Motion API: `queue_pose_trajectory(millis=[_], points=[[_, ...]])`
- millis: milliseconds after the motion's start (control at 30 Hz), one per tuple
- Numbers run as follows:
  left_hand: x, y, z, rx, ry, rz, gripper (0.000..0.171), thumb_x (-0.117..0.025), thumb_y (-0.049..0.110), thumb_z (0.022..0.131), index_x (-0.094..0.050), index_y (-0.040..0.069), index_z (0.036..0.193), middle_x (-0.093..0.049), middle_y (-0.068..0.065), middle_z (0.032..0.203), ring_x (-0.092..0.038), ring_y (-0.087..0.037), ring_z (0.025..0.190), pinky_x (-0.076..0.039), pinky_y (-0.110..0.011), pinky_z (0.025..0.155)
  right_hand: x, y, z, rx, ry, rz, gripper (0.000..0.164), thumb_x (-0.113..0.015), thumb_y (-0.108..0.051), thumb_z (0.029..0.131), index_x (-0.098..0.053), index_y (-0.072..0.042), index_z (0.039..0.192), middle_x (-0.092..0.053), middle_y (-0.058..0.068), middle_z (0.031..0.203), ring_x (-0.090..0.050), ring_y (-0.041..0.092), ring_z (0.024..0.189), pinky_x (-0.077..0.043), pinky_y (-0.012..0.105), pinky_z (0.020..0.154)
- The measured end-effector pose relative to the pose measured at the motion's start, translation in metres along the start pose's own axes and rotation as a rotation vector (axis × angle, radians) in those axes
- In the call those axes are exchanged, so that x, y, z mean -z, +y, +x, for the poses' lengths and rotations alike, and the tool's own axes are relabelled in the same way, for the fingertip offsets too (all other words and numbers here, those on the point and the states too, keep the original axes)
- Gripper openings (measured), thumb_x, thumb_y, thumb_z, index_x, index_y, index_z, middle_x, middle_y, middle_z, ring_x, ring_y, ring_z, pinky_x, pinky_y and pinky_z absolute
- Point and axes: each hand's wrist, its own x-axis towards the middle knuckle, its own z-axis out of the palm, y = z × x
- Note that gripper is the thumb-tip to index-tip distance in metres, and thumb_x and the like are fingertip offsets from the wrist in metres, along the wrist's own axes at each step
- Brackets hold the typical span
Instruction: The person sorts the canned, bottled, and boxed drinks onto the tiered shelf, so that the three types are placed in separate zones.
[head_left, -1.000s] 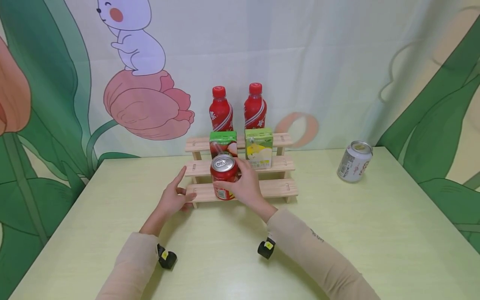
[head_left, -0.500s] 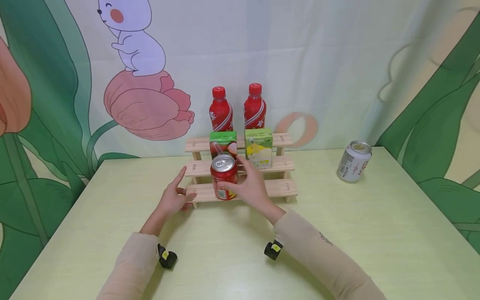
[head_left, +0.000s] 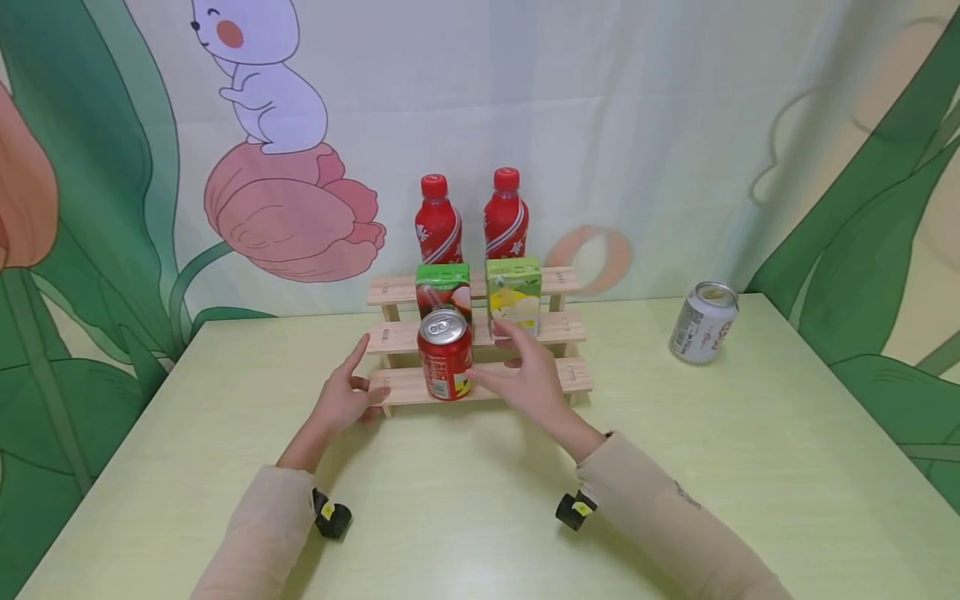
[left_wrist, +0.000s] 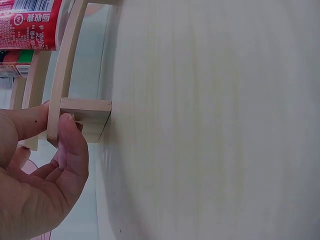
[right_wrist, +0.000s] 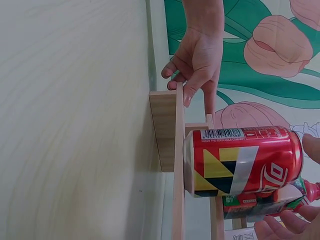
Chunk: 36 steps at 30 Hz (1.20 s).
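A red cola can (head_left: 446,358) stands upright on the lowest step of a three-tier wooden rack (head_left: 405,385), towards its left end. My left hand (head_left: 345,398) pinches the left end of that lowest plank; in the left wrist view the thumb and a curled finger (left_wrist: 73,145) lie on either side of the wood. Just right of the can is my right hand (head_left: 531,379), thumb and fingers spread, holding nothing. The right wrist view has the can (right_wrist: 245,160) sitting on the plank, with fingertips (right_wrist: 290,225) around it but apart from its sides.
On the middle step stand a red-and-green juice carton (head_left: 444,287) and a pear juice carton (head_left: 513,292). Two red bottles (head_left: 438,229) are behind them at the top. A white can (head_left: 703,325) stands on the table at the right. A printed curtain (head_left: 660,150) hangs behind.
My right hand has let go of the cola can and drawn back to the right, its fingers spreading. The can stays put on the step. My left hand keeps its hold on the rack.
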Motion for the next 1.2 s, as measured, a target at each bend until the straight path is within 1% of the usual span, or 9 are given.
queue_pose_trajectory(millis=[167,433,600,767,933,1200], points=[[0.000,0.001,0.000,-0.004,0.004,0.004,0.090,-0.064,0.000,0.082,-0.010,0.032,0.147,-0.049,-0.015,0.084,-0.058,-0.018,0.056,-0.053,-0.033,0.052,0.007,0.003,-0.003,0.003,0.001,-0.029,0.069,-0.078,-0.019,0.073,-0.045,-0.003,0.131,-0.050,0.014,0.127,-0.051,0.029,0.109,-0.048,0.040,0.084],[0.000,0.002,0.000,-0.009,0.005,0.011,0.090,-0.065,0.000,0.082,-0.010,0.031,0.147,-0.049,-0.015,0.083,-0.057,-0.018,0.055,-0.053,-0.033,0.051,0.023,0.008,-0.010,0.029,0.005,-0.056,0.060,-0.074,-0.019,0.077,-0.048,-0.001,0.128,-0.050,0.016,0.126,-0.051,0.033,0.108,-0.048,0.045,0.083],[0.000,-0.001,0.001,-0.019,0.000,0.008,0.090,-0.065,0.001,0.082,-0.011,0.033,0.147,-0.050,-0.014,0.081,-0.058,-0.018,0.054,-0.052,-0.033,0.050,0.036,0.012,-0.014,0.042,0.025,-0.083,0.058,-0.075,-0.016,0.076,-0.050,0.002,0.126,-0.052,0.018,0.123,-0.052,0.032,0.105,-0.048,0.046,0.081],[0.001,-0.003,0.001,-0.024,0.004,0.009,0.090,-0.065,0.001,0.082,-0.011,0.032,0.147,-0.049,-0.014,0.081,-0.057,-0.018,0.053,-0.052,-0.032,0.049,0.047,0.019,-0.017,0.049,0.045,-0.120,0.058,-0.075,-0.015,0.076,-0.050,0.002,0.125,-0.053,0.019,0.122,-0.053,0.032,0.105,-0.049,0.043,0.079],[0.000,-0.003,0.001,-0.023,0.004,0.010,0.090,-0.065,0.001,0.082,-0.011,0.032,0.147,-0.050,-0.014,0.080,-0.057,-0.018,0.052,-0.052,-0.032,0.049,0.060,0.025,-0.022,0.046,0.062,-0.131,0.056,-0.074,-0.014,0.076,-0.050,0.001,0.125,-0.054,0.019,0.121,-0.053,0.033,0.106,-0.049,0.044,0.079],[0.000,-0.002,0.000,-0.013,0.006,0.001,0.090,-0.064,0.000,0.083,-0.011,0.033,0.147,-0.049,-0.015,0.084,-0.059,-0.018,0.054,-0.053,-0.033,0.050,0.080,0.033,-0.030,0.003,0.083,-0.152,0.060,-0.074,-0.015,0.077,-0.048,0.001,0.128,-0.052,0.017,0.124,-0.052,0.029,0.107,-0.048,0.043,0.081]])
